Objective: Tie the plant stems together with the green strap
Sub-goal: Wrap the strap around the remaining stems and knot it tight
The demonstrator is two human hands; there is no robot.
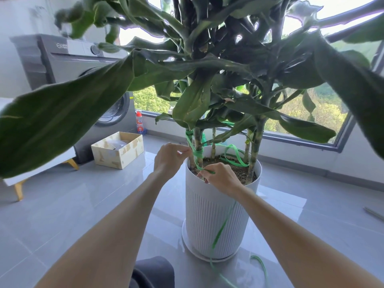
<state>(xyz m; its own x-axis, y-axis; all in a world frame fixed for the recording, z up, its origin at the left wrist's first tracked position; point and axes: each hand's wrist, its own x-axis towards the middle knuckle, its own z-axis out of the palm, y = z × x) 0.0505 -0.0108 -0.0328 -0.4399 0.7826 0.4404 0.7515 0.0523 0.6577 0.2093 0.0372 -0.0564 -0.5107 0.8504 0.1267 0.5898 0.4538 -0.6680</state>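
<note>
We count two hands, five plant stems (198, 139), one white pot (204, 217). Our left hand (169, 157) pinches the one green strap (197, 154), flat and glossy, wound round the two leftmost stems; our right hand (220, 176) pinches its loose tail.

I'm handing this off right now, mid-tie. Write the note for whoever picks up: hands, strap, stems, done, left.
Left hand: pinches the green strap at the two front-left stems.
Right hand: pinches a strap section just above the rim of the white pot.
Done: strap wound round those two stems, high and low.
Loose: one loop lies on the soil; a tail hangs down the pot to the floor.
Left: no finished knot visible; the right-side stems look unbound.
</note>
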